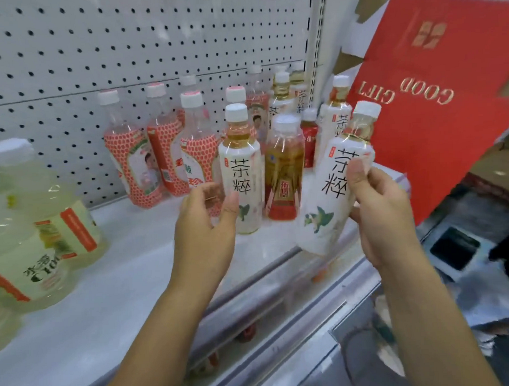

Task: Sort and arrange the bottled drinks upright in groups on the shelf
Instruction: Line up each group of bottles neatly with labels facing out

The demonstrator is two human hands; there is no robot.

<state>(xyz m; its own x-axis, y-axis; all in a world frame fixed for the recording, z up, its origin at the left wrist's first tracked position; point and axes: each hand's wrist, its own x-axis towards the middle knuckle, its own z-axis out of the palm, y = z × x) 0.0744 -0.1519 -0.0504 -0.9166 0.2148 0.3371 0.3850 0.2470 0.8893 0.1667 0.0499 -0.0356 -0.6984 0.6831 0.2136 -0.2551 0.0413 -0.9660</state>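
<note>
tilted white tea bottle [334, 190] sits gripped in my right hand [389, 217], off the shelf [120, 269] edge. left hand [205, 223] curls half-open around its upright twin [242, 176] at 12 o'clock. i'd straighten mine and set it at the twin's 3 o'clock, labels forward.

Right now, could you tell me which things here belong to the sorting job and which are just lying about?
Job: tilted white tea bottle in right hand; upright white tea bottle by left hand; red-patterned bottles; pale yellow bottles; shelf.
Lying about: red gift box.
</note>
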